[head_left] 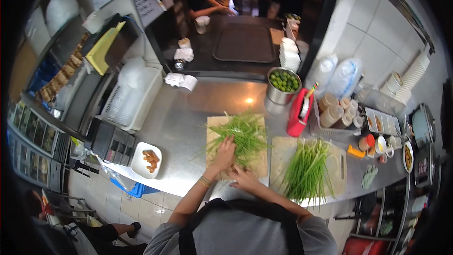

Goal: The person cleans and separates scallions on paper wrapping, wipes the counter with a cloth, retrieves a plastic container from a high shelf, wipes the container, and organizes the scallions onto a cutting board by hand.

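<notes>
A loose heap of spring onions [247, 137], long and thin, lies across a tan cutting board [214, 123] in front of me. My left hand [225, 153] rests on the heap with its fingers stretched out over the stalks. At the board's near edge is my right hand [246, 179], its fingers curled by the lower stalk ends; what they grip, if anything, is hidden. A second bundle of spring onions [306, 170] lies on a pale cutting board [281, 146] to the right, with its green ends over the near edge.
A white dish [138, 166] with brown food pieces stands left. Behind the boards are a metal pot of green limes [284, 81], a red holder [300, 113] and a basket of bottles [331, 113]. A black tray [244, 42] lies on the pass, with people beyond.
</notes>
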{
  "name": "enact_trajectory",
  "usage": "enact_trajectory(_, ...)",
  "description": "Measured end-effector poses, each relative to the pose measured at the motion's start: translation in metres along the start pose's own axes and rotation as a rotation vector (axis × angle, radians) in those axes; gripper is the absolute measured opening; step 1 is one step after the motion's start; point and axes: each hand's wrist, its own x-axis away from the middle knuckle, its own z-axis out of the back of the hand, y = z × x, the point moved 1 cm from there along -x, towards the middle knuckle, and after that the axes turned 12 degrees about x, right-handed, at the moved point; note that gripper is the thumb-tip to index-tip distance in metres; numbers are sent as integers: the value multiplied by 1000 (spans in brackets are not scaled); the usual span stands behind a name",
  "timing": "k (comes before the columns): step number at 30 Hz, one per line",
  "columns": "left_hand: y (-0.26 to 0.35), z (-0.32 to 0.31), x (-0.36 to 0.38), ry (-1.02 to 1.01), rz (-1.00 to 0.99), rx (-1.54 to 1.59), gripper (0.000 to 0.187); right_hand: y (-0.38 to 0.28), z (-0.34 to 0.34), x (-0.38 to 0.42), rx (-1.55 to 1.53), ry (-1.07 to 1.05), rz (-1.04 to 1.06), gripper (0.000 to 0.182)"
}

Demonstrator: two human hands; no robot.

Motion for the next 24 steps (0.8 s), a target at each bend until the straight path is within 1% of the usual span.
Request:
enact_trajectory(1, 0, 1, -1, -15, -3, 0, 43, -2, 0, -2, -16, 2, 17, 24)
enact_trajectory(4, -7, 0, 5, -70, -27, 13, 48, 1, -17, -8, 48, -165, 40, 20)
enact_trajectory(5, -12, 2, 5, -87, -46, 15, 50, 1, -20, -8, 57, -120, 42, 19)
enact_trajectory(7, -11, 14, 5, -211, -43, 80, 52, -2, -8, -14, 81, -27, 42, 16)
enact_trajectory(8, -13, 24, 2, -269, -43, 108, 53, 1, -1, -19, 79, -35, 21, 17)
enact_trajectory(9, -20, 31, -1, -340, -100, 97, 55, -2, 18, -23, 74, -47, -1, 17)
enact_trajectory(10, -23, 39, -3, -394, -95, 151, 54, -2, 29, -28, 69, -62, -23, 17)
enact_trajectory(11, -26, 45, -5, -448, -89, 209, 53, 0, 31, -33, 71, 32, -33, 17)
enact_trajectory(12, -24, 53, -10, -503, -84, 268, 53, 5, 36, -41, 80, 77, -69, 16)
enact_trajectory(13, -17, 65, -16, -581, -55, 192, 55, 9, 43, -49, 86, 118, -108, 15)
enact_trajectory(14, -18, 65, -16, -565, 57, 336, 55, 12, 47, -53, 91, 156, -149, 14)
enact_trajectory(16, -19, 70, -25, -519, 273, 612, 56, 29, 43, -65, 131, 139, -240, 14)
enact_trajectory(17, -17, 74, -25, -520, 243, 579, 59, 37, 38, -69, 149, 130, -286, 14)
enact_trajectory(20, -33, 65, -25, -453, 79, 428, 48, 52, 27, -77, 108, -25, -355, 16)
enact_trajectory(23, -24, 65, -32, -432, 22, 268, 36, 54, 17, -75, 109, -24, -394, 16)
enact_trajectory(24, -12, 72, -35, -416, 88, 299, 34, 55, 15, -74, 109, -5, -402, 15)
